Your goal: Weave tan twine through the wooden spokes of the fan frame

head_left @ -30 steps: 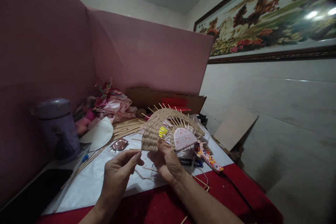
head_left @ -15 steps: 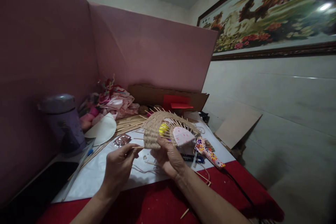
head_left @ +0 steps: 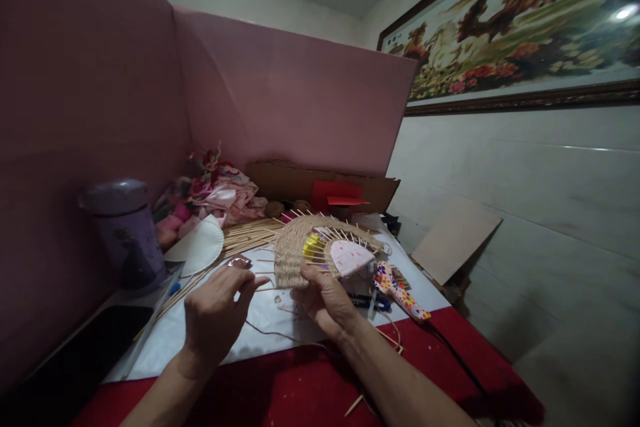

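Note:
My right hand (head_left: pixel 325 303) is closed on the lower edge of a half-round woven fan (head_left: pixel 295 250), thumb on top. The fan is twine woven over thin sticks whose bare ends stick out around its rim. A pink-and-white cloth half-circle (head_left: pixel 350 257) covers its centre, and something yellow shows through the gap between the sticks. My left hand (head_left: pixel 217 307) is at the fan's left, fingers bent together by the lowest stick end. A loose strand of twine (head_left: pixel 280 333) runs from under this hand to the right; the grip on it is partly hidden.
A flowered glue gun (head_left: pixel 400 293) with a black cord lies at right, beside dark-handled scissors (head_left: pixel 377 302). Behind are a bundle of sticks (head_left: pixel 245 237), white pleated paper (head_left: pixel 200 243) and pink cloth (head_left: pixel 230 197). A purple tumbler (head_left: pixel 125 237) and a dark phone-like slab (head_left: pixel 95 347) stand left.
My left hand has moved slightly left and down, away from the fan's edge, and the twine now trails out longer below. My right hand keeps its hold on the fan.

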`<state>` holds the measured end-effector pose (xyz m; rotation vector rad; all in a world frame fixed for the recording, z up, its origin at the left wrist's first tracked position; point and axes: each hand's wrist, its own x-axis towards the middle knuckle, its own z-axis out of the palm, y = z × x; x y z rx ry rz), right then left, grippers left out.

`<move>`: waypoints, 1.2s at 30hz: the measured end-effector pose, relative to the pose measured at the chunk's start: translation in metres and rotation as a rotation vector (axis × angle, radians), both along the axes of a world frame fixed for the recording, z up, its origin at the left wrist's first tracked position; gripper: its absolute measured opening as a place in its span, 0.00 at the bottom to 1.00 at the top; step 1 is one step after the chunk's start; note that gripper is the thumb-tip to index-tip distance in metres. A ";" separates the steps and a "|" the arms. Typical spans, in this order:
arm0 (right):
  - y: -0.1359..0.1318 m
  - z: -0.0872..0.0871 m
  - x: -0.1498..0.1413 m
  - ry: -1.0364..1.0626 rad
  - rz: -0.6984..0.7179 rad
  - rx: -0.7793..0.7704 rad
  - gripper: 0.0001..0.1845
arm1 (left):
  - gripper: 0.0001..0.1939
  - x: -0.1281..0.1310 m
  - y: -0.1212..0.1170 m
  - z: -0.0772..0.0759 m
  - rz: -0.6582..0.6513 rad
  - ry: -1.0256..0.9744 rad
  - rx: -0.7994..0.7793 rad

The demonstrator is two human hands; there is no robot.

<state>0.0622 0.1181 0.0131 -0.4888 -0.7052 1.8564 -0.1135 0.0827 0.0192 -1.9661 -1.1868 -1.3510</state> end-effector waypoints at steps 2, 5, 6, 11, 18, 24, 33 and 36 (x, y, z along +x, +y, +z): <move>0.002 -0.001 0.001 -0.013 -0.003 -0.007 0.11 | 0.03 -0.001 0.000 0.002 -0.025 0.003 -0.024; 0.003 -0.002 0.003 -0.029 -0.005 0.004 0.11 | 0.03 -0.002 0.001 0.003 -0.074 -0.001 -0.062; 0.003 -0.002 0.004 -0.037 0.001 0.013 0.11 | 0.04 -0.002 0.002 0.002 -0.089 -0.014 -0.072; 0.001 -0.001 0.004 -0.073 0.023 0.029 0.11 | 0.03 -0.001 0.003 0.004 -0.239 -0.302 -0.219; -0.002 0.003 0.006 -0.056 0.044 0.020 0.10 | 0.08 0.002 -0.003 0.018 -0.392 -0.740 -0.570; -0.005 0.002 0.004 -0.048 0.055 0.040 0.11 | 0.08 0.007 0.000 0.010 -0.368 -0.691 -0.574; -0.003 -0.001 0.004 -0.010 0.023 0.056 0.11 | 0.08 0.014 0.000 0.001 -0.532 -0.819 -0.700; -0.003 -0.001 0.003 0.009 -0.020 0.037 0.12 | 0.09 0.019 -0.002 0.005 -0.594 -0.933 -0.778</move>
